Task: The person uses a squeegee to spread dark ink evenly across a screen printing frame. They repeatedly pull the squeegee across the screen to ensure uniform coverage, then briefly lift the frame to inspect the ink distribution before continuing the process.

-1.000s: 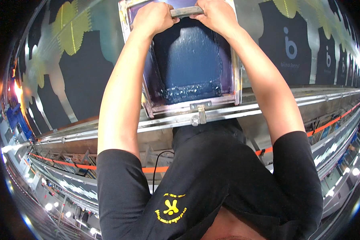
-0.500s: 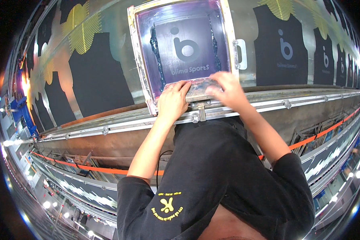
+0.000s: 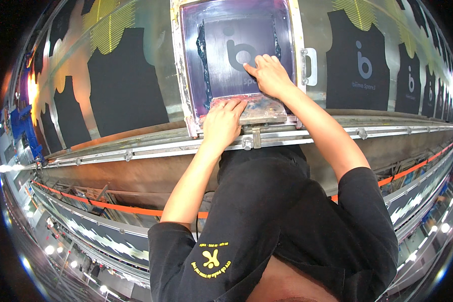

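A screen-printing frame [image 3: 179, 70] with a purple-tinted mesh lies on the long printing table. Dark ink streaks [image 3: 202, 63] run down both sides of the stencil on the mesh. At the near end of the frame rests a stained, flat-edged squeegee [image 3: 267, 111]. My left hand [image 3: 223, 122] is closed over the squeegee's left part, fingers on its top. Farther forward, my right hand [image 3: 270, 74] is over the mesh at the stencil's lower right, thumb apart and fingers extended, holding nothing. Whether its fingertips press on the mesh I cannot tell.
Black cut shirt panels lie along the table: a plain one [image 3: 128, 88] on the left, a printed one [image 3: 358, 65] on the right. A white handle [image 3: 311, 66] juts from the frame's right side. A metal rail [image 3: 337, 135] runs along the table's near edge.
My right hand has moved from the squeegee's right end forward onto the mesh area. My left hand stays on the squeegee. The whole view has shifted slightly.
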{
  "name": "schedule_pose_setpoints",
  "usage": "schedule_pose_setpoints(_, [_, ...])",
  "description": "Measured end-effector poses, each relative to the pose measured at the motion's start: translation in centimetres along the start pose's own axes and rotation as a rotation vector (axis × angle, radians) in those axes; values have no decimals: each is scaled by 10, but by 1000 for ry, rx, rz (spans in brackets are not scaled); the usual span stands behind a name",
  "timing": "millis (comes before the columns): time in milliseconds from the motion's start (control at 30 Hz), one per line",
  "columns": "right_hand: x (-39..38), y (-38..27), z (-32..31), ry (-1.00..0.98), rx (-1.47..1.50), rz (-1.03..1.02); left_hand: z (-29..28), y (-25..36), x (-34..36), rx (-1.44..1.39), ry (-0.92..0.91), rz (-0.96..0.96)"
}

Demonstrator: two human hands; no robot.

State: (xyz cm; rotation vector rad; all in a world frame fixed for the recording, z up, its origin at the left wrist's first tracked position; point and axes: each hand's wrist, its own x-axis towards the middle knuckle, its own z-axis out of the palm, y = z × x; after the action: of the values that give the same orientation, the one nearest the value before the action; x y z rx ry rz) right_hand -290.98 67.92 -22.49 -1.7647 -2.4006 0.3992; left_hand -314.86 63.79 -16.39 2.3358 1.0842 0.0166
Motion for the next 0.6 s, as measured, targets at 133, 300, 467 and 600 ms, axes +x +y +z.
schedule_pose_setpoints(133, [-6,8,-20,335,382,36,2,2,-2,-23,7,-17])
schedule_pose_setpoints(300, [-23,28,-38,318,305,259,7,1,-5,-20,61,-1])
schedule_pose_setpoints(467, [-8,4,-11,22,76,49,6,-1,-1,-7,41,11])
schedule_pose_setpoints(600, [-4,-6,0,36,59,31,2,1,-1,4,43,9])
